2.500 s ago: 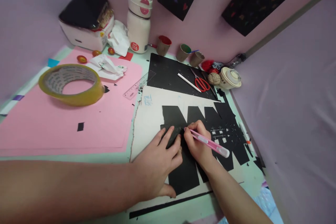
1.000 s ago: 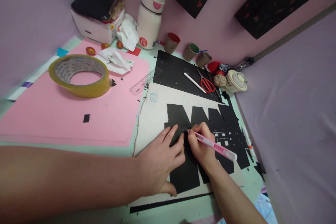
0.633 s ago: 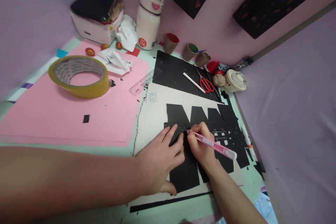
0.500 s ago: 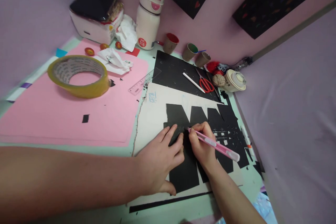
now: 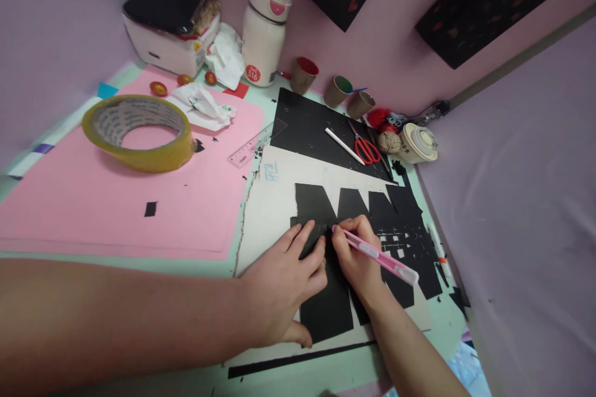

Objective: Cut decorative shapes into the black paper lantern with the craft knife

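Note:
My left hand (image 5: 288, 285) lies with fingers spread on a black paper cutout (image 5: 328, 307), pressing it against the white board (image 5: 265, 217) beneath. Between thumb and fingers, my right hand (image 5: 359, 257) grips a pink utility knife (image 5: 388, 262). Its tip meets the black paper just right of my left fingertips; the blade itself is too small to make out. The cutout has several tapered flaps along its top and bottom edges. Small square holes (image 5: 395, 242) are cut through its right part, with loose black bits around them.
A yellow tape roll (image 5: 170, 158) rests on pink sheets (image 5: 93, 211) at left. Behind the board are a clear ruler (image 5: 251, 147), black paper (image 5: 298, 118), a white pen (image 5: 344, 146) and red scissors (image 5: 367, 152). Farther back stand a white bottle (image 5: 263, 43) and paper cups (image 5: 339, 93).
The rear end of the knife has shifted slightly left, and its tip has moved a touch left along the paper. My left hand stays in place.

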Demonstrator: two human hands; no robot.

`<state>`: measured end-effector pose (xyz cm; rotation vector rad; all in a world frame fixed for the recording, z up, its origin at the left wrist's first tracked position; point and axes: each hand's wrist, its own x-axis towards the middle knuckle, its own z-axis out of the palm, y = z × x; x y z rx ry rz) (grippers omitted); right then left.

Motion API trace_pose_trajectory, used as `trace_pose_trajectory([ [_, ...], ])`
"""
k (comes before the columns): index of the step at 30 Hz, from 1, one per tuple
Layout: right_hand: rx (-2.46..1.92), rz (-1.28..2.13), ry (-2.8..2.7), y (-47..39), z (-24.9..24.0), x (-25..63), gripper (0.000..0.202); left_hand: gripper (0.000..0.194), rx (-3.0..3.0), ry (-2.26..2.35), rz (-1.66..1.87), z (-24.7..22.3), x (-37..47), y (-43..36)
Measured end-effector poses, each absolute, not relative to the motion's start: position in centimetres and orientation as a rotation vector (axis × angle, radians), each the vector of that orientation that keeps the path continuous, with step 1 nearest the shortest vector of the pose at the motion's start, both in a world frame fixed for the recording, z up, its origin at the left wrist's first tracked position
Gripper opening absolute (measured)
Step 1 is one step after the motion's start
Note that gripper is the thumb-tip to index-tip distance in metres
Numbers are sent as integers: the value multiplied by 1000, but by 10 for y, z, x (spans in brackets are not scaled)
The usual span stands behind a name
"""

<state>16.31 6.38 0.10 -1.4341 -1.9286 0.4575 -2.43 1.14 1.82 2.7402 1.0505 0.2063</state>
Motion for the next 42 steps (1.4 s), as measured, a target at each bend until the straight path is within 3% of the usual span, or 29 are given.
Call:
trace_pose_trajectory([
  [34,-1372,612,-1909,63,1,165,19,94,2710,1034,203,17,-25,11],
  [42,-1392,735,-1774,73,10,173,10,92,2729,1020,221,15,-25,14],
])
